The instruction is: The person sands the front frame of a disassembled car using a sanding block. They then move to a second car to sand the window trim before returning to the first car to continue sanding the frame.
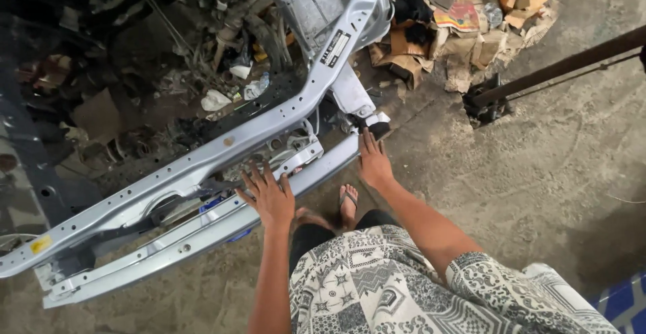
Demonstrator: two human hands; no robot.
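A dusty concrete floor (525, 172) carries a silver car body frame (222, 149), scrap heaped behind it and torn cardboard (457, 31) beyond. The left hand (269, 196) lies flat, fingers spread, on the frame's lower rail (168, 243); the right hand (373, 162) presses open-palmed at the rail's end. Bare floor lies open to the right, up to a dark bar (565, 64).

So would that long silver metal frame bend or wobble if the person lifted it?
The silver frame looks like pressed sheet metal, so probably stiff. It is long and lies across the floor, so likely awkward and tippy. Both hands, left and right, press on it.
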